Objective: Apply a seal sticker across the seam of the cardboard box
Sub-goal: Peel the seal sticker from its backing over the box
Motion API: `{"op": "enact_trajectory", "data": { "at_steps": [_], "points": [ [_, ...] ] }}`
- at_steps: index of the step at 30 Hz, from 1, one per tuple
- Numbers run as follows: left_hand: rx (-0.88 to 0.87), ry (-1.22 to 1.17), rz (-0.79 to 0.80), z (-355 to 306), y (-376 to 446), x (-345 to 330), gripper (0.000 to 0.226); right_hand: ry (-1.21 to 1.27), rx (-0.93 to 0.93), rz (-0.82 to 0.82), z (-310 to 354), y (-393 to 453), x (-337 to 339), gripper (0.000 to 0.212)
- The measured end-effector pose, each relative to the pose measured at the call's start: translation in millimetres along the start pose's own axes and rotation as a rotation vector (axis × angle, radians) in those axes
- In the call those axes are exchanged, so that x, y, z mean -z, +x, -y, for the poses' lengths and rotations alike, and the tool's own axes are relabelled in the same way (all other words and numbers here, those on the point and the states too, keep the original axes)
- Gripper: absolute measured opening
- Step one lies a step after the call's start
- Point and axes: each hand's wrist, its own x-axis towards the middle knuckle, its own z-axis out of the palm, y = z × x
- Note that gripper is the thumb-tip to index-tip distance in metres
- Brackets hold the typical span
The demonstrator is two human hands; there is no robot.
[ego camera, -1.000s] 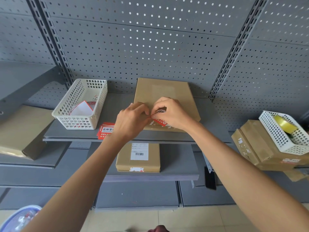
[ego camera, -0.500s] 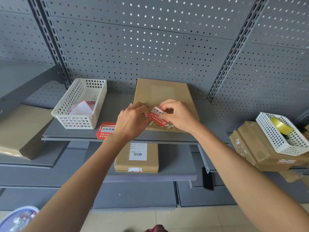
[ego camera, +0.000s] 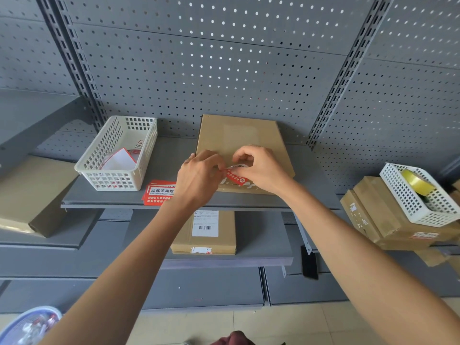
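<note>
A flat cardboard box [ego camera: 239,135] lies on the grey shelf [ego camera: 169,155], its near edge toward me. My left hand [ego camera: 199,178] and my right hand [ego camera: 261,168] meet over that near end. Both pinch a small red seal sticker [ego camera: 234,177] with white print, held just above the box's front seam. A white strip, seemingly its backing, curls up between my fingertips. The seam itself is mostly hidden under my hands.
A white plastic basket [ego camera: 119,153] with papers stands left on the shelf. Red sticker sheets [ego camera: 159,192] lie by the shelf edge. A labelled box [ego camera: 204,230] sits on the lower shelf. Right: stacked boxes [ego camera: 378,215] under a basket with yellow tape [ego camera: 415,181].
The sticker was lifted and flat between my hands half a second ago; now it sits lower toward the box's near edge, with a white strip peeling away at the top.
</note>
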Motion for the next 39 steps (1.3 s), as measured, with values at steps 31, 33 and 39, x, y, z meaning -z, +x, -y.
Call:
{"op": "enact_trajectory", "data": {
  "at_steps": [31, 33, 39],
  "points": [
    [-0.007, 0.141, 0.089, -6.2, 2.0, -5.0, 0.007, -0.045, 0.028, -0.004, -5.1, -11.9, 17.1, 0.013],
    [-0.003, 0.143, 0.084, -5.2, 2.1, -5.5, 0.008, -0.092, 0.048, 0.001, -3.1, -14.0, 17.7, 0.005],
    [0.06, 0.178, 0.076, -10.9, 7.7, 0.0, 0.02, -0.094, 0.033, 0.017, -2.1, -13.9, 18.4, 0.004]
  ]
}}
